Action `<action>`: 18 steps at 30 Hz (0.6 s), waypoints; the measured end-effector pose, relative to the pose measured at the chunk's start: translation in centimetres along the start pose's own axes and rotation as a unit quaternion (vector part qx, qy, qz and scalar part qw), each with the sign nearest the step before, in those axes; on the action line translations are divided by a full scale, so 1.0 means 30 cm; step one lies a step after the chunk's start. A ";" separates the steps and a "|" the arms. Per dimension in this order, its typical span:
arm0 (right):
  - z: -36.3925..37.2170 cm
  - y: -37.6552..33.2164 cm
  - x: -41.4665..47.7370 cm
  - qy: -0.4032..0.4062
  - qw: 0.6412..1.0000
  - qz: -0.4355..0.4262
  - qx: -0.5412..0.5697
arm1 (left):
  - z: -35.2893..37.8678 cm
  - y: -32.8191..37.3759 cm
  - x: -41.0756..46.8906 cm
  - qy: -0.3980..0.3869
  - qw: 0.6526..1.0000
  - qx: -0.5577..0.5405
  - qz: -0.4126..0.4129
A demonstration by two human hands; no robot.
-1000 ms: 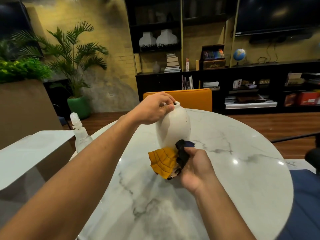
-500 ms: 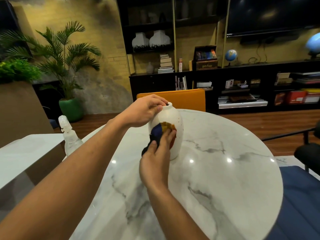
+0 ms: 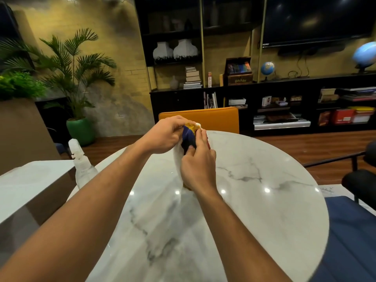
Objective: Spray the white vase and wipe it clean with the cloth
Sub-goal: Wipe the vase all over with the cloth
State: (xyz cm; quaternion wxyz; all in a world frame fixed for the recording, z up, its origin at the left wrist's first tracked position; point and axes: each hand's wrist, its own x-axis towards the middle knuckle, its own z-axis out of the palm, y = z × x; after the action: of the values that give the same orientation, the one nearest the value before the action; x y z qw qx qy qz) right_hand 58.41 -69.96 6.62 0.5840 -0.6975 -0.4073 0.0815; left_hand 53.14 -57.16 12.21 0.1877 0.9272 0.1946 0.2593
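On the marble worktop (image 3: 254, 200) stands the white vase (image 3: 177, 159), its neck pinched by the left hand (image 3: 164, 135) to steady it, seemingly, while the right hand (image 3: 198, 165), grip clenched on the cloth (image 3: 189, 135), rubs near the rim, spray bottle (image 3: 80, 165) set aside.

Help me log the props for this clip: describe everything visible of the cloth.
The cloth is soft, crumpled fabric in patches of dark navy and mustard yellow, with a sliver of red at its right edge. It is bunched and pressed against the neck and upper body of the white vase, which stands on the marble table. The right hand holds it from below; the left hand at the vase's rim touches its top. Most of it is hidden behind the hands.
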 end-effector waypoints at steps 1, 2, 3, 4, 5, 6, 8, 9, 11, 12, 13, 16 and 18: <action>-0.005 0.016 -0.008 -0.001 1.000 -0.004 -0.008 | -0.001 0.004 -0.001 0.000 1.000 -0.002 0.002; -0.007 0.032 -0.016 -0.002 1.000 -0.006 -0.014 | -0.004 0.008 -0.002 -0.001 1.000 -0.006 0.003; -0.009 0.048 -0.024 -0.001 1.000 -0.004 -0.017 | -0.004 0.009 -0.001 0.000 1.000 -0.008 0.003; -0.008 0.063 -0.030 0.001 1.000 0.000 -0.018 | -0.004 0.010 -0.001 0.001 1.000 -0.009 0.002; -0.008 0.080 -0.036 0.004 1.000 0.007 -0.017 | -0.001 0.011 0.000 0.000 1.000 -0.010 -0.001; -0.005 0.097 -0.041 0.007 1.000 0.015 -0.015 | 0.000 0.010 0.001 0.000 1.000 -0.012 -0.004; -0.002 0.137 -0.048 0.011 0.999 0.042 -0.003 | 0.003 0.006 0.003 0.001 1.000 -0.011 -0.007; 0.001 0.157 -0.053 0.009 0.998 0.057 0.006 | 0.004 0.004 0.004 0.001 1.000 -0.009 -0.009; 0.001 0.187 -0.065 0.010 0.997 0.073 0.028 | 0.006 0.003 0.006 0.001 1.000 -0.007 -0.011; 0.004 0.195 -0.071 0.018 0.997 0.069 0.037 | 0.007 0.003 0.005 0.001 1.000 -0.007 -0.011; 0.004 0.197 -0.076 0.035 0.997 0.059 0.045 | 0.009 0.004 0.004 0.001 1.000 -0.008 -0.011; 0.017 0.180 -0.080 0.114 0.992 0.000 0.056 | 0.008 0.007 -0.001 0.003 1.000 -0.011 -0.010; 0.029 0.166 -0.073 0.147 0.986 -0.042 0.063 | 0.006 0.008 -0.002 0.004 1.000 -0.011 -0.005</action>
State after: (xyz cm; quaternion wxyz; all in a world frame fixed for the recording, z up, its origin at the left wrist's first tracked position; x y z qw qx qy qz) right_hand 58.82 -70.67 1.18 0.6828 -0.6462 -0.3401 -0.0209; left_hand 53.26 -57.44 12.15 0.1988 0.9228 0.1973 0.2645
